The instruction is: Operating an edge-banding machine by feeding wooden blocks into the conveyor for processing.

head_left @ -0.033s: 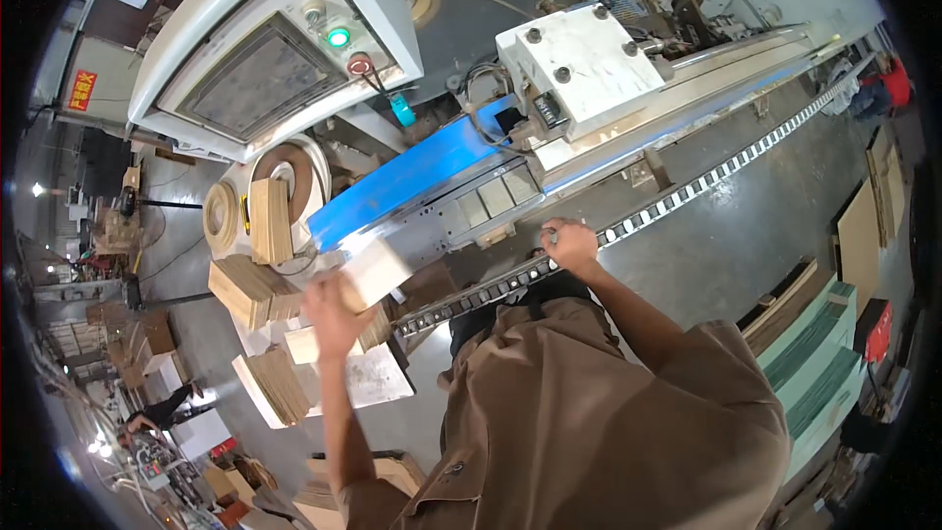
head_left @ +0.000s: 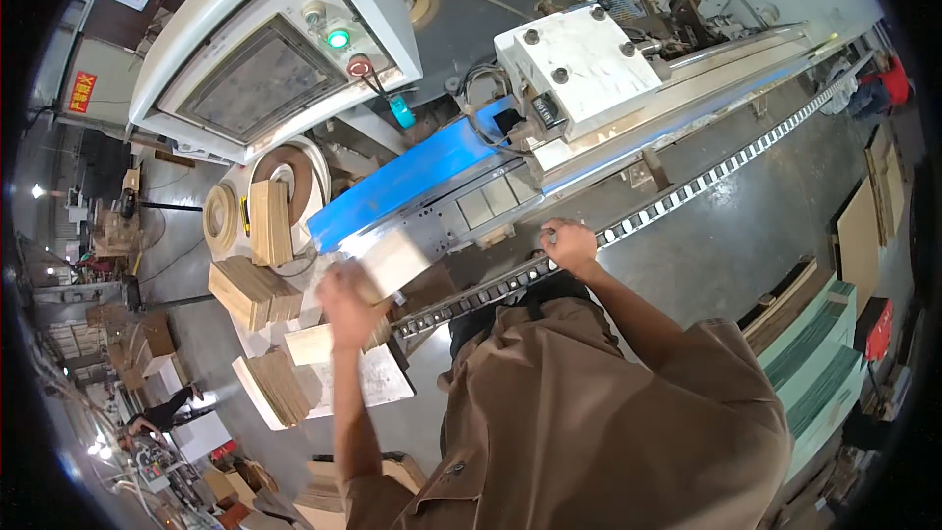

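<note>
Seen from the head camera, a person in a brown work shirt (head_left: 599, 412) stands at a long edge-finishing machine (head_left: 589, 128) on a workshop floor. The left hand (head_left: 345, 302) has its grip closed around one end of a small pale wooden block (head_left: 392, 263), holding it tilted just below the near end of the machine's blue guide rail (head_left: 412, 182); the hand is blurred, so the placing of the fingers on the block cannot be made out. The right hand (head_left: 567, 243) rests on the toothed track (head_left: 638, 221) that runs along the machine's near edge, fingers curled over it; whether it grips anything small there cannot be told. Behind the block, stacks of similar wooden pieces (head_left: 257, 290) lie on a low worktop (head_left: 378, 383) at the machine's left end, with rolls of edge banding (head_left: 289, 177) standing beside them; the worktop's far side is hidden by those stacks and its near edge by the left forearm. A grey control panel with a green lit button (head_left: 338, 38) tilts above. The person's lower body is hidden beneath the shirt, and the surroundings at the rim bend and darken. Compared with the earlier frame, nothing can be seen to have changed: hands, block and machine sit in the same places.
</note>
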A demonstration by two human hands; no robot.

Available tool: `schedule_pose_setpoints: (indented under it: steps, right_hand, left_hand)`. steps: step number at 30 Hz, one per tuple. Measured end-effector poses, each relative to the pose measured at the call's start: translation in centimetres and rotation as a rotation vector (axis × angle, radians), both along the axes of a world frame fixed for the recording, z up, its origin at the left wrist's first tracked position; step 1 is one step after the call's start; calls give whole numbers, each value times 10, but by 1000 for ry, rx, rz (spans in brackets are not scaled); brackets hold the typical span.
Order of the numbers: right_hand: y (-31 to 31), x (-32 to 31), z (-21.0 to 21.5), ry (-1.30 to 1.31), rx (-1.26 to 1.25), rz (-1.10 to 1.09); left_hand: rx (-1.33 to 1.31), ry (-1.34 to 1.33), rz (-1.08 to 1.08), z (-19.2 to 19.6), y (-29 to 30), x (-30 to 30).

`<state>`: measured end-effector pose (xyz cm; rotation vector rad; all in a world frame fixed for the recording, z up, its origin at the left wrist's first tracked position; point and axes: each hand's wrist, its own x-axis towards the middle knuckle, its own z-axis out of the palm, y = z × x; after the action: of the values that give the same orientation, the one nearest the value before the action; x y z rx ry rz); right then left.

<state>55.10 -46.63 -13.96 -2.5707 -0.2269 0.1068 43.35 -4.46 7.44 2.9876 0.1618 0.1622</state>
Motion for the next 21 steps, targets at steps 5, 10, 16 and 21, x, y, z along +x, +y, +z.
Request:
schedule_pose_setpoints:
  steps: [5,10,16,21]
  right_hand:
    - [12,7,25,104,167,-102]
    - [42,7,8,513,1099,-314]
    - [86,2,55,1050,1282,-214]
    - [108,7,39,1096,1401,-233]
  left_hand:
    - [-67,82,-72,-98,-77,72]
    - [-102,-59,-100,-162,-103,98]
    - [-104,-116,-166,-178,-108,98]
    - [-76,-186,-190,-172,-105,103]
